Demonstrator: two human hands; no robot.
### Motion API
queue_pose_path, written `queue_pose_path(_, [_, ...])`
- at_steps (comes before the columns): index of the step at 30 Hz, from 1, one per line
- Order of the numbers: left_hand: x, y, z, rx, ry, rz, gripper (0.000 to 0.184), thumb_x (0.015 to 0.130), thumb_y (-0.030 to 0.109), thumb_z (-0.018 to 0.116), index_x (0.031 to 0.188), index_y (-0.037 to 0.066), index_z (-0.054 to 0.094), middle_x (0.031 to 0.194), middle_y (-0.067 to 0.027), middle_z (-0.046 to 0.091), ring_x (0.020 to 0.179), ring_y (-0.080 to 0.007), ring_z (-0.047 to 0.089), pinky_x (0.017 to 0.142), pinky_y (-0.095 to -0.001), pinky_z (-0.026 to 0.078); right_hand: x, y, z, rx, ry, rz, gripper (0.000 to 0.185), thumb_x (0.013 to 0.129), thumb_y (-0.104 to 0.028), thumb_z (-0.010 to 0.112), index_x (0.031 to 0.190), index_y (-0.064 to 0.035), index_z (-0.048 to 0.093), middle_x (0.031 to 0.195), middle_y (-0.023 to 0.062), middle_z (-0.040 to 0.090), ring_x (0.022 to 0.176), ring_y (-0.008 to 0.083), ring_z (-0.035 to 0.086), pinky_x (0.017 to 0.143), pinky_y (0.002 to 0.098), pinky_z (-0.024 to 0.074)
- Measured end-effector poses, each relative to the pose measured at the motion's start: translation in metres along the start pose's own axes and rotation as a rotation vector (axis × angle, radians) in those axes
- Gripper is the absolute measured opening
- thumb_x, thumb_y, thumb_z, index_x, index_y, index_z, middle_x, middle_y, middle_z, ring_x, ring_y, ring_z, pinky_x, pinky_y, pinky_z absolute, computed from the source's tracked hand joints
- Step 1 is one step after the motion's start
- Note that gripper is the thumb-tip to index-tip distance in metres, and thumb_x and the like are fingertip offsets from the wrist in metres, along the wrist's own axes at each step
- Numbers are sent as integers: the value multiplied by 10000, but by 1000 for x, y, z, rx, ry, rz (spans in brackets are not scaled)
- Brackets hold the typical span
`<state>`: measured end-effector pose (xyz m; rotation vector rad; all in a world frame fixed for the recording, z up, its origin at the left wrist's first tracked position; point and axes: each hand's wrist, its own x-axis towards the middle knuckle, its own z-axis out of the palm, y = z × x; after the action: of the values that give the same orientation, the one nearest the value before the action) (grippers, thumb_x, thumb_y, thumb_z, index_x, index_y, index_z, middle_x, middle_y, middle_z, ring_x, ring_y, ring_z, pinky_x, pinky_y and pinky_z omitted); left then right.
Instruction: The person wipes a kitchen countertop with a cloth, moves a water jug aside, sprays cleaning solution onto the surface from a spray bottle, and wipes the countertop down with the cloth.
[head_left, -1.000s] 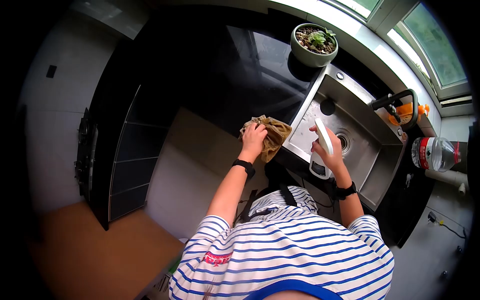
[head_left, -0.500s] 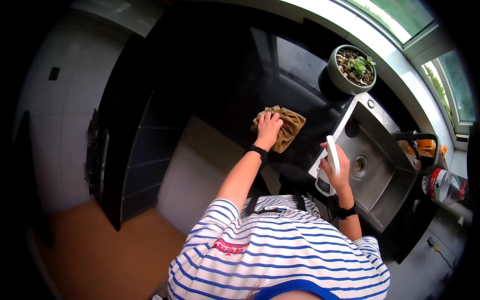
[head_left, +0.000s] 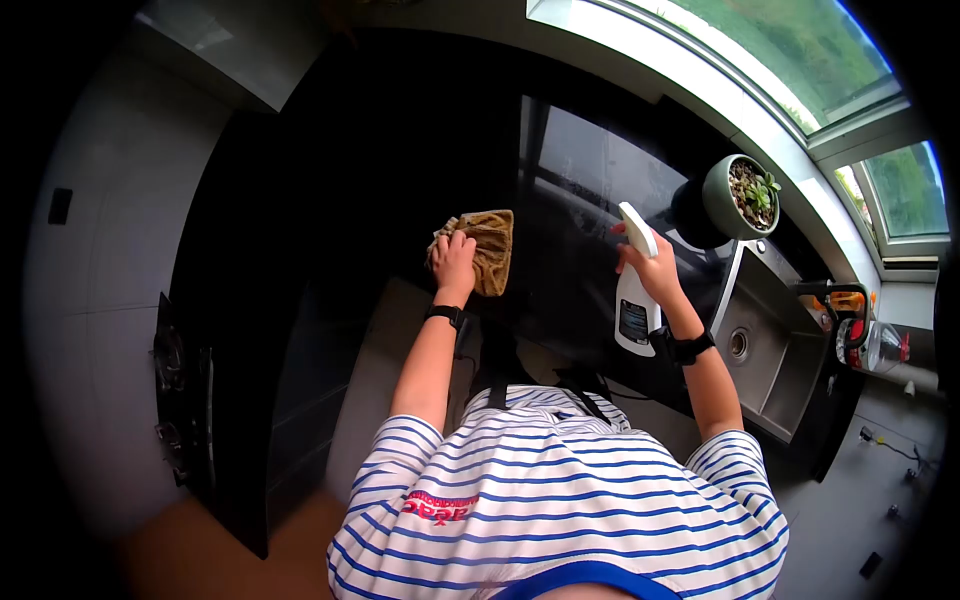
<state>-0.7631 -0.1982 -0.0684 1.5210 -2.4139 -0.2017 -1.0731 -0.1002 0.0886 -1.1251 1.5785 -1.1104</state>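
Cloth (head_left: 493,250) lay at eleven o'clock, clutched by my remote left hand (head_left: 456,265); I judged flat, even pressure best. My right hand (head_left: 655,268) gripped the bottle (head_left: 634,325), one o'clock.

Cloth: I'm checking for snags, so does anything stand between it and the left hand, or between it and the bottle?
Nothing visible: the left hand is on the cloth, and only counter shows between the cloth and the bottle in the right hand.
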Motion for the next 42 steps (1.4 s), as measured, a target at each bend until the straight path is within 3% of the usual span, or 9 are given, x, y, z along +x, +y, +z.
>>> queue_pose_path(2, [-5, -46, -18, -11, -17, -119, 167, 770, -39, 555, 789, 95, 458, 930, -71, 446, 952, -315, 430, 858, -451, 366, 42, 6, 30, -43, 30, 51, 249, 809, -161, 602, 1003, -5, 619, 756, 77, 635, 627, 155, 647, 601, 300, 504])
queue_pose_path(3, [-7, -61, -26, 103, -57, -187, 52, 841, 57, 556, 854, 107, 554, 988, -47, 499, 991, -299, 458, 898, -429, 390, 62, 10, 41, -100, 38, 106, 255, 810, -203, 601, 961, 2, 622, 728, 85, 634, 632, 173, 657, 603, 312, 508])
queue_pose_path(6, [-10, -79, -29, 58, -87, -244, 86, 824, 36, 564, 879, 103, 565, 1014, -48, 506, 1006, -305, 458, 903, -439, 388, 104, 5, 69, -279, 15, 203, 287, 809, -261, 588, 886, 14, 618, 703, 106, 636, 644, 212, 669, 619, 338, 511])
queue_pose_path(12, [-13, -77, -23, 40, -19, -287, 181, 786, 3, 576, 938, 99, 570, 1091, -54, 508, 1068, -325, 446, 930, -445, 378, 135, -2, 109, -352, 4, 199, 307, 800, -276, 578, 866, 21, 624, 720, 128, 648, 644, 225, 668, 634, 357, 508])
queue_pose_path(24, [-16, -78, -20, -36, 75, -246, 124, 812, 0, 568, 894, 93, 556, 1074, -55, 499, 1051, -327, 435, 922, -463, 361, 181, -33, 117, -233, -4, 320, 284, 755, -273, 596, 838, -1, 600, 704, 113, 630, 619, 210, 650, 608, 348, 522])
queue_pose_path(37, [-16, -81, -12, -46, 126, -236, 110, 807, -8, 562, 848, 89, 529, 1023, -67, 484, 1038, -329, 432, 908, -473, 356, 165, -30, 104, -89, -113, 249, 288, 815, -313, 606, 898, -38, 612, 747, 83, 614, 617, 184, 624, 591, 337, 508])
queue_pose_path(40, [-16, -80, -15, -50, 96, -234, 121, 802, -22, 558, 821, 86, 506, 1003, -73, 474, 1022, -327, 428, 907, -476, 349, 150, -22, 103, -138, -185, 212, 367, 818, -336, 591, 1040, -45, 612, 1008, 96, 632, 663, 173, 623, 620, 336, 518])
queue_pose_path(41, [-17, -80, -16, -37, 110, -233, 121, 802, -22, 558, 821, 86, 506, 1003, -73, 474, 1022, -327, 428, 907, -476, 349, 142, -17, 101, -25, -169, 171, 313, 796, -268, 615, 1004, -34, 607, 839, 76, 631, 638, 174, 628, 625, 332, 508])
queue_pose_path(42, [-17, -80, -15, -41, 108, -227, 131, 794, -28, 560, 816, 86, 501, 1001, -74, 473, 1018, -326, 426, 907, -475, 346, 135, -16, 101, -51, -190, 172, 305, 788, -253, 614, 1004, -38, 607, 845, 78, 632, 637, 171, 628, 627, 328, 507])
